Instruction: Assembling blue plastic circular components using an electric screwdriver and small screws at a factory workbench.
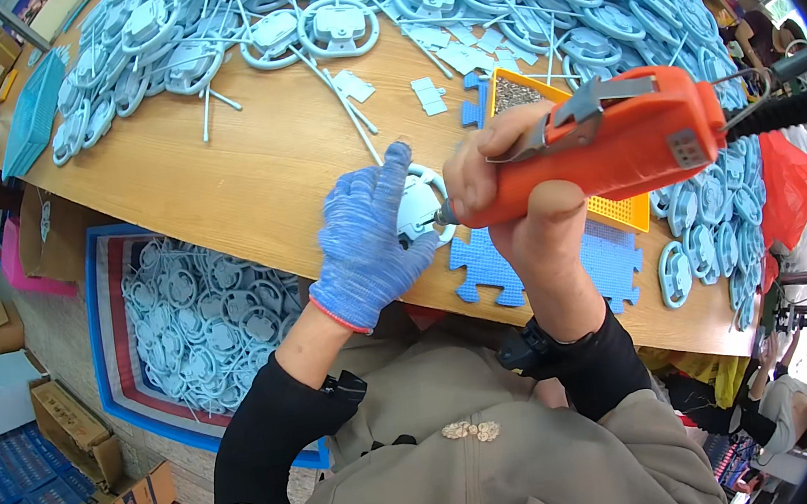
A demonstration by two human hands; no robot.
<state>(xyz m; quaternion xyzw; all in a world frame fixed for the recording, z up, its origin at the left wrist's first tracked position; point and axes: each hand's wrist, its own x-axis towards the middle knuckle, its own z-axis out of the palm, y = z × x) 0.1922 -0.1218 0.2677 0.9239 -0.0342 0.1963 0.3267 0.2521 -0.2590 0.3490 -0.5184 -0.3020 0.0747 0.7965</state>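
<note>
My left hand, in a blue knitted glove, grips a light-blue plastic steering-wheel-shaped part near the table's front edge. Its fingers partly cover the part. My bare right hand is wrapped round an orange-red electric screwdriver with a metal clip on top. The driver lies nearly level, its tip pointing left at the middle of the part. Tip and part appear to touch; any screw there is too small to make out.
A large heap of similar parts covers the table's back and right. Beside my right hand, a yellow tray holding small screws stands by a blue foam mat. A blue-rimmed bin full of wheel parts stands lower left; other people are at the right.
</note>
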